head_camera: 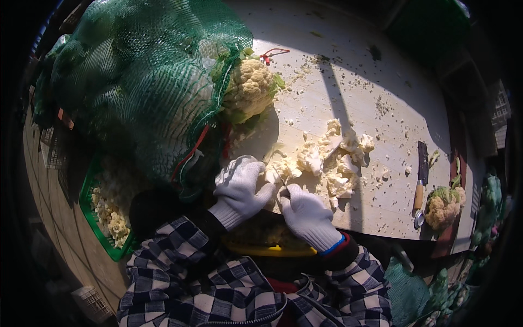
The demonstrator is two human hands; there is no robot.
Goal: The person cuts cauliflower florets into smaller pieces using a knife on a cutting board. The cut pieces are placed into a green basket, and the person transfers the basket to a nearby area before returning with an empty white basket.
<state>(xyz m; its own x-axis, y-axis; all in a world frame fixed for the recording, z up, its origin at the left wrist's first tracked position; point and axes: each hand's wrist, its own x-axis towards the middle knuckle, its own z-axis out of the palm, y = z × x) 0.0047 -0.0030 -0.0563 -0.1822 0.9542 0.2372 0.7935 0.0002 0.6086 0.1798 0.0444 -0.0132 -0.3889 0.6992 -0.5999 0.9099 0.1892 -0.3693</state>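
My left hand (241, 190), in a white knit glove, is at the near edge of the table beside a cut cauliflower piece (284, 168). Its thumb and fingers point toward the piece; whether they grip it I cannot tell. My right hand (306, 214), gloved too, has its fingers curled around a thin dark tool, apparently a small knife (284, 184), mostly hidden by the glove. The tool's tip meets the piece. Just beyond lie several loose cauliflower florets (312, 157). A whole cauliflower head (250, 88) pokes out of a green mesh sack (163, 90) at the left.
A cleaver (422, 163) with a wooden handle lies at the right, near another cauliflower (441, 208). Crumbs dot the white tabletop (392, 196). Below left is a green crate (92, 222) of florets; a yellow container rim (269, 250) shows beneath my hands.
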